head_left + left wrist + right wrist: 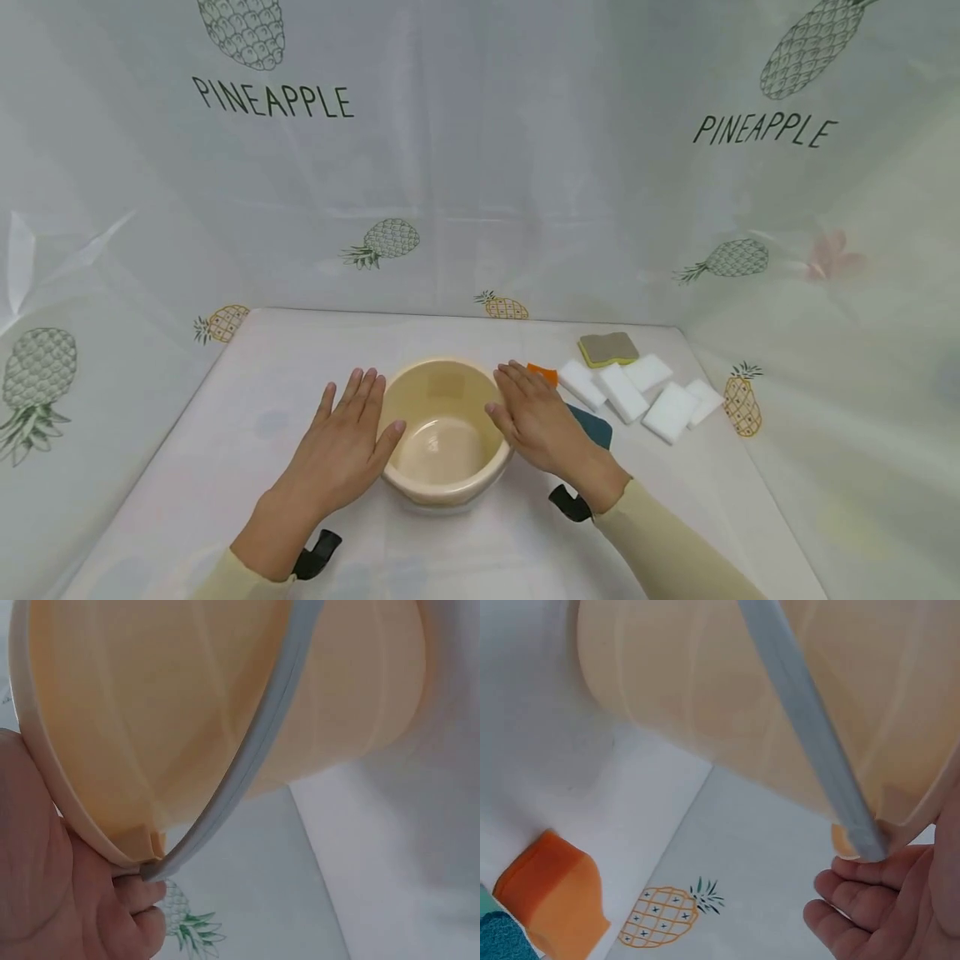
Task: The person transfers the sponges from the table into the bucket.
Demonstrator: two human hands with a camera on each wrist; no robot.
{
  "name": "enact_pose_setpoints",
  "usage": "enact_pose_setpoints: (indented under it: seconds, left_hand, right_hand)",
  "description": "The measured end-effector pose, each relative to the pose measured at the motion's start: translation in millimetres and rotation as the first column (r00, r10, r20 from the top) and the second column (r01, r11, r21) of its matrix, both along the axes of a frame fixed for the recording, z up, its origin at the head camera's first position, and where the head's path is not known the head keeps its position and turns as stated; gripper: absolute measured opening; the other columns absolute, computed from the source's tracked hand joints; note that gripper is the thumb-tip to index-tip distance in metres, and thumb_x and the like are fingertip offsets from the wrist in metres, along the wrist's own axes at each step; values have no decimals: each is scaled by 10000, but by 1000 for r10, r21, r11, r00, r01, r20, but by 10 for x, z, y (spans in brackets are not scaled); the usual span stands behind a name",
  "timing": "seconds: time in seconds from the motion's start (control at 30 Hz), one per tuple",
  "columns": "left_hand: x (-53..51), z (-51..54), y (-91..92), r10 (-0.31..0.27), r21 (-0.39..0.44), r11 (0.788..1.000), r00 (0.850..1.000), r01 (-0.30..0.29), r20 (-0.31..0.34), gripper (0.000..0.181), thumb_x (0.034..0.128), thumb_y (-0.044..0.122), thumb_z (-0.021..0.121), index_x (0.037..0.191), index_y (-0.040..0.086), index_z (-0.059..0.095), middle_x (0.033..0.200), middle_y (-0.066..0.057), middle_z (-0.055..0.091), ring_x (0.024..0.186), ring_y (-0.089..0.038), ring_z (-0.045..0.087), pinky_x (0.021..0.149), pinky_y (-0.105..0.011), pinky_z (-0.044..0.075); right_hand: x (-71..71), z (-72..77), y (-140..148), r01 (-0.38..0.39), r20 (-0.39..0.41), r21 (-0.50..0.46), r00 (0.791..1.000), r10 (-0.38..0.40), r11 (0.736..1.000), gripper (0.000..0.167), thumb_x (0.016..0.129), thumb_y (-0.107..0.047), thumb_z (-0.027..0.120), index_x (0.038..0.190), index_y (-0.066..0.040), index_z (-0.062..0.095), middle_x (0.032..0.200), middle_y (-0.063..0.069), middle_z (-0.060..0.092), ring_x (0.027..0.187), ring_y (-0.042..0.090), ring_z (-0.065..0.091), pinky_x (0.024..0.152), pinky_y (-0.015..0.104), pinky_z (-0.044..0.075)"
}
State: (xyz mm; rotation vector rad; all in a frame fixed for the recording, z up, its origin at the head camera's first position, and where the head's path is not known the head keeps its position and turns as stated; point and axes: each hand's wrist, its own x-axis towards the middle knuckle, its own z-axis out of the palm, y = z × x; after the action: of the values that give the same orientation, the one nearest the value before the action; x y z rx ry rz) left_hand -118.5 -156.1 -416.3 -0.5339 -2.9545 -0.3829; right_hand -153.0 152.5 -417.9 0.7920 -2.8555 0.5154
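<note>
A cream-coloured plastic bucket stands upright on the white table, its open top facing up and nothing visible inside. My left hand lies against the left of its rim with straight fingers pointing away from me. On the opposite side, my right hand is at the rim with its fingers extended. A grey carrying handle hangs down along the bucket's outer wall, visible in both wrist views. Its ends join the bucket near my fingertips. Neither hand curls round the rim or the handle.
Right of the bucket are an orange item and a dark teal pad, both partly hidden by my right hand. Several white sponge blocks lie farther right, with a yellow-and-grey sponge behind them. A pineapple-print curtain surrounds the table.
</note>
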Motion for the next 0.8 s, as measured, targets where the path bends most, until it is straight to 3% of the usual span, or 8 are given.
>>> enact_pose_setpoints:
  seconds: [0.17,0.27,0.53,0.8]
  left_hand:
    - [-58,12,-37,-39,-1,999,999,39,5,787,1122,556,368,1646,-25,287,1728,-199,263,1627,-389,180,1304,-641,110]
    - [-85,-5,-60,-48,8,999,999,47,22,799,1118,571,363,1650,-20,279,1735,-187,250,1632,-380,164,1310,-627,103]
    - [-101,-31,-81,-57,37,998,997,55,51,815,1114,590,348,1666,0,243,1749,-170,214,1641,-367,130,1320,-597,101]
    - [-100,-33,-80,-63,39,997,997,61,49,825,1111,603,347,1665,1,246,1749,-171,213,1641,-360,133,1321,-598,96]
  right_hand:
    - [-36,-56,58,19,-54,4,998,-18,1000,623,1117,-458,477,1533,4,521,1587,189,514,1532,374,413,1256,609,321]
    - [-70,-84,189,32,-128,17,991,-30,999,601,1096,-458,533,1489,-5,569,1536,166,565,1485,361,464,1240,638,327]
    - [-166,-318,979,126,-312,176,948,-66,976,656,981,-443,727,1420,15,560,1402,194,608,1329,407,542,1164,647,408]
    - [-68,-599,1524,142,-335,317,942,-29,938,715,870,-528,793,1297,10,598,1285,189,634,1192,407,582,1072,618,453]
